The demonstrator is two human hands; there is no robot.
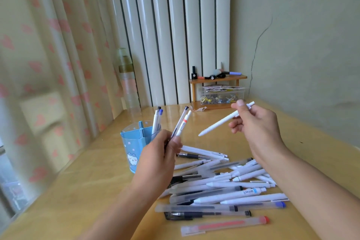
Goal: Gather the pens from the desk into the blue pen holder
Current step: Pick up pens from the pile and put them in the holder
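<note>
**Both hands loaded, most pens not yet gathered**

Head view. The pens look light, stiff and smooth-barrelled, so they should lift with almost no effort but can roll or slide against each other. A pinch around the middle of the barrel seems the safest hold, and several can be bunched together if kept parallel.

The left hand [155, 159] is curled around two pens [180, 124], a clear one with a dark cap and a white one with a red label. They stand upright, tips hidden in the fist, caps pointing up and away. Just beyond and to the left of this hand stands the blue pen holder [132, 146], divided into compartments; a few pens [156, 121] already lean in its far compartment.

The right hand [257, 126] pinches a white pen [224, 121] near its clip end between thumb and fingertips, with the tip slanting down toward the left hand. The remaining fingers are loosely bent.

Below and between the two hands, the pile of pens [224, 187] lies scattered and overlapping on the surface [78, 200]. A red pen [226, 226] lies nearest the viewer, slightly apart from the heap.

Judging by the pile, the task is at an early stage.
</note>
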